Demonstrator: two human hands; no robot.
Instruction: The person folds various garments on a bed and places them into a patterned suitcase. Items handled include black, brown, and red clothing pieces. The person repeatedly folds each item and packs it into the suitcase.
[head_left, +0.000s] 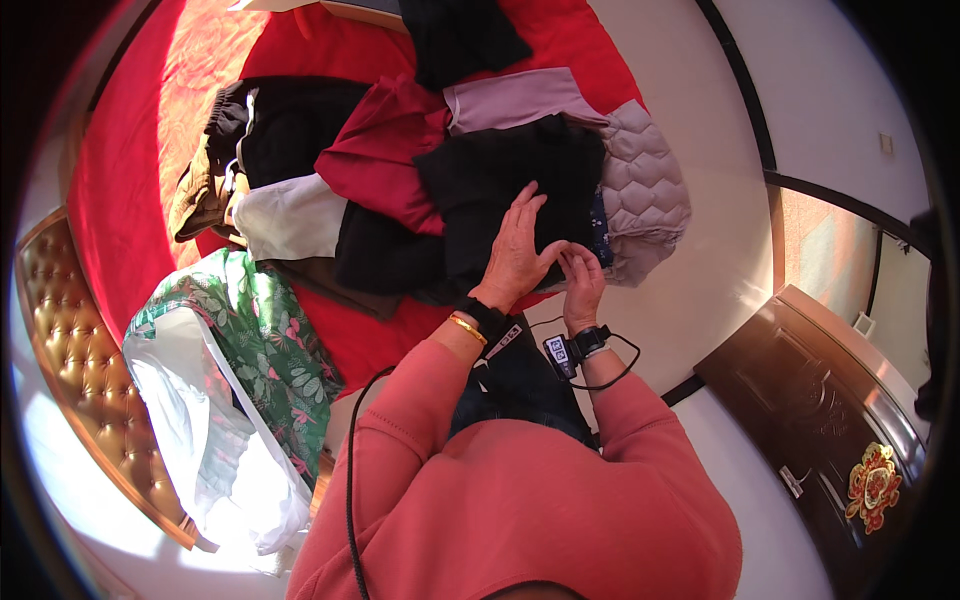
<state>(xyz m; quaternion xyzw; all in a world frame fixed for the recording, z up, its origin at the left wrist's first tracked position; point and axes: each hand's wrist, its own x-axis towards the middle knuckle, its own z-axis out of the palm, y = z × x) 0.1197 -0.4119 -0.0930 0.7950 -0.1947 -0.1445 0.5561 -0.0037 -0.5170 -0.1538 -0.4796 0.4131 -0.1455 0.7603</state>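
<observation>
My left hand (517, 244) lies with spread fingers over a black garment (517, 161) on the bed. My right hand (583, 289) is beside it at the garment's near edge, its fingers bent and meeting my left thumb; whether cloth is pinched there cannot be told. Just right of the black garment are a dark blue patterned cloth (600, 229) and a pale quilted garment (646, 187). A dark red garment (386, 154) and a mauve cloth (517, 99) lie against its far and left sides.
More clothes cover the red bedspread (360, 349): a cream garment (292, 217), black trousers (300, 124) and a brown garment (196, 191). Green floral fabric (285, 337) with a white lining hangs at the near left, by the tufted headboard (97, 330). A brown door (810, 405) stands at right.
</observation>
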